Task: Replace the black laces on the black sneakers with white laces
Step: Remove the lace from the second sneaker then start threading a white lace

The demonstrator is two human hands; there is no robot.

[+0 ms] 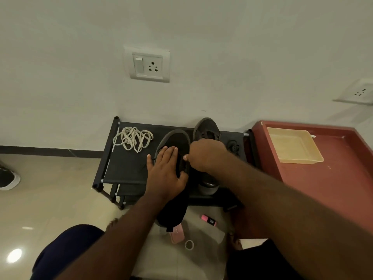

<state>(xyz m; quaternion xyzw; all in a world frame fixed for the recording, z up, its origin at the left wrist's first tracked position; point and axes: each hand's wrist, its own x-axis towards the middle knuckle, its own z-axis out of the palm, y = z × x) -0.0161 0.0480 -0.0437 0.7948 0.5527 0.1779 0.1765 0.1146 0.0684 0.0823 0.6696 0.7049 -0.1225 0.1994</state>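
A black sneaker (177, 138) lies toe-away on the black shoe rack (125, 168), its heel hanging over the front edge. My left hand (164, 172) lies flat across its middle, fingers straight and thumb by the tongue. My right hand (203, 154) is curled just right of it and pinches a thin black lace (186, 157) at the eyelets. The second sneaker (205, 128) sits behind my right hand, mostly hidden. A loose pile of white laces (133, 139) lies at the rack's back left. A removed black lace (233, 147) lies at the back right.
A red table (333, 178) with a shallow cream tray (292, 146) stands right of the rack. On the tiled floor below lie pink items (209, 220), a small ring (189, 245) and another shoe (8, 178) at far left. Wall sockets (148, 65) are above.
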